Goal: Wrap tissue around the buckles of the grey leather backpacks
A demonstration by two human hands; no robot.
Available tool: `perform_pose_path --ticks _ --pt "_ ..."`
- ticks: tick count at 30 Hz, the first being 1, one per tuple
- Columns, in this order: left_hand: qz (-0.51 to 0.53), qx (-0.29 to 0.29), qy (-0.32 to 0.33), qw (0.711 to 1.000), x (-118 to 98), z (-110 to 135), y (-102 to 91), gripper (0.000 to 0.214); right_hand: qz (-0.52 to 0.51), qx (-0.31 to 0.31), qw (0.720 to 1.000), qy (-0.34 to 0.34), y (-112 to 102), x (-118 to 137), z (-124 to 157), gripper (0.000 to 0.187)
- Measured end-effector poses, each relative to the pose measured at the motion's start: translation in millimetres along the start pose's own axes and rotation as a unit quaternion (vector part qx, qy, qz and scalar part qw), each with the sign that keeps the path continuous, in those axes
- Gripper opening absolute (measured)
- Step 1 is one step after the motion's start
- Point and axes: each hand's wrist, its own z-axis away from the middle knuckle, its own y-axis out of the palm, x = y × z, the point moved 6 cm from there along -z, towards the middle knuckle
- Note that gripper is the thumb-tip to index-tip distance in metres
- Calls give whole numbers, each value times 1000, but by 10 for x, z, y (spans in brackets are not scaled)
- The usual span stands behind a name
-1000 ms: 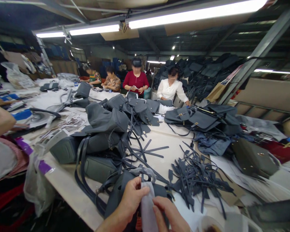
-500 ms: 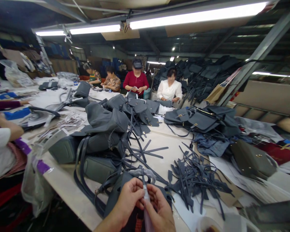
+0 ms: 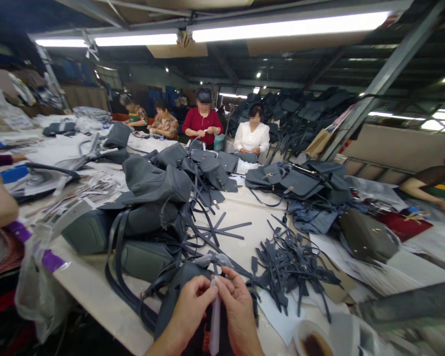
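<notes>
At the bottom middle, my left hand and my right hand meet with fingertips pinched together. Between them is a strap covered in whitish, translucent plastic, hanging down toward me. Its dark upper end runs on past my fingers toward a handle wrapped in clear plastic. Beneath my hands lies a dark blue-grey bag, largely hidden by them. Right of my right hand is a tangled heap of narrow dark straps.
Blue-grey bags are piled left of centre, and more bags lie at the back right. Loose strips lie between them. A cup of dark liquid stands at the lower right, near a dark olive bag. Several co-workers sit around the table.
The view has shifted slightly to the right. My fingertips have drawn closer together on the plastic-covered strap, and more of its length shows below them. My right fingers have risen a little.
</notes>
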Motion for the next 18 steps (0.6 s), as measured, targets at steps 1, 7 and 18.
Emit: perform_pose_path --ticks 1,7,18 --pt "0 -7 16 1000 3 6 -19 35 -2 -9 1000 -10 20 15 17 52" --pt "78 -13 -33 996 120 -24 -56 43 19 -50 998 -27 76 40 -26 43" --pt "170 -60 -153 972 461 -199 -56 39 111 -45 993 -25 -89 111 -179 34"
